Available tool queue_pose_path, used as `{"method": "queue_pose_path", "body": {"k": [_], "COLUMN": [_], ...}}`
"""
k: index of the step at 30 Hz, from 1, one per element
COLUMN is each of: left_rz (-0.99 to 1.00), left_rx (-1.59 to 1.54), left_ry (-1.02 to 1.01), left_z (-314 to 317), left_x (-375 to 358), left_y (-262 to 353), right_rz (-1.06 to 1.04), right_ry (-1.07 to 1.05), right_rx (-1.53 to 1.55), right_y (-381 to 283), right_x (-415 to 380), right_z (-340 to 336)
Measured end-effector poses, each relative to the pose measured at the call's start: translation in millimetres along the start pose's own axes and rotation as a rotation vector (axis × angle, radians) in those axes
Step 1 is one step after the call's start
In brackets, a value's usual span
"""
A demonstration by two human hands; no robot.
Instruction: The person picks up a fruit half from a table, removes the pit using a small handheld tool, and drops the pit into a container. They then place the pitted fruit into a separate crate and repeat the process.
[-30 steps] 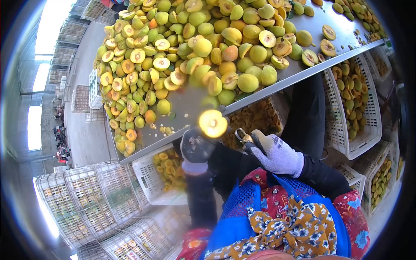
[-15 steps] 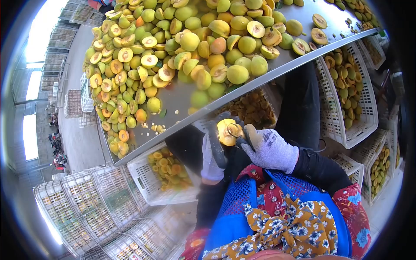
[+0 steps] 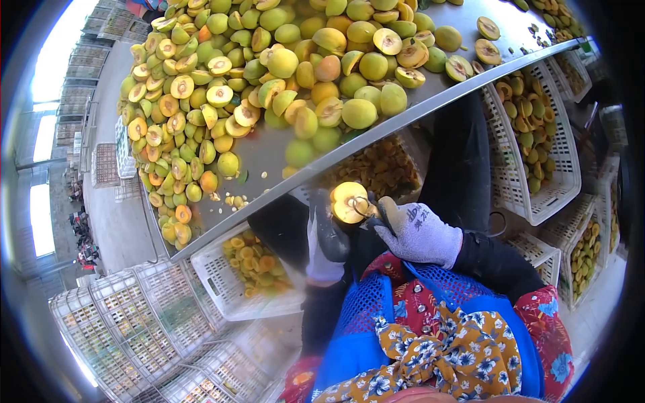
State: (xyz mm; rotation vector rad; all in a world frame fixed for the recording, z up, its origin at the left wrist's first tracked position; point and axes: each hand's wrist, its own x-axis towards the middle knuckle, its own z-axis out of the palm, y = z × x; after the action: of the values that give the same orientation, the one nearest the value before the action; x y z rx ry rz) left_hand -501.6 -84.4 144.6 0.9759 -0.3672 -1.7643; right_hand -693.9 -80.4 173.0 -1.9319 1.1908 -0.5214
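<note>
My left hand (image 3: 326,232), in a grey-and-black coated glove, is closed round a yellow peach half (image 3: 347,203) with its cut face up. My right hand (image 3: 418,234), gloved the same way, grips a pitting tool with a thin metal loop (image 3: 361,207). The loop lies against the right part of the cut face. Fingers partly hide the tool's handle. Both hands are over my lap, just below the metal table edge (image 3: 376,131).
Many whole and halved peaches (image 3: 201,101) cover the metal table. Under its edge stands a container of brownish scraps (image 3: 379,164). A white crate (image 3: 222,285) with peach halves is at lower left. More filled crates (image 3: 570,168) stand at right; stacked crates (image 3: 127,322) are at lower left.
The view has shifted slightly, so the table and fruit sit further left. The peach half's cut face is turned more toward the camera, and the loop still touches it.
</note>
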Motion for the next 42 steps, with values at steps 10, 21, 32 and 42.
{"method": "queue_pose_path", "body": {"k": [10,21,32,42], "left_rz": [0.162,0.448,0.156,0.714], "left_rx": [0.158,0.337,0.026,1.690], "left_ry": [0.027,0.057,0.048,0.992], "left_z": [14,42,47,-66], "left_x": [2,6,13,-37], "left_y": [-18,-33,-32,63], "right_rz": [0.032,0.597,0.655,0.596], "right_ry": [0.047,-0.378,-0.542,-0.318], "right_rx": [0.061,1.179,2.124,1.675], "right_y": [-3,-3,10,15], "right_x": [0,8,-7,3], "right_z": [16,-6,7,-19]}}
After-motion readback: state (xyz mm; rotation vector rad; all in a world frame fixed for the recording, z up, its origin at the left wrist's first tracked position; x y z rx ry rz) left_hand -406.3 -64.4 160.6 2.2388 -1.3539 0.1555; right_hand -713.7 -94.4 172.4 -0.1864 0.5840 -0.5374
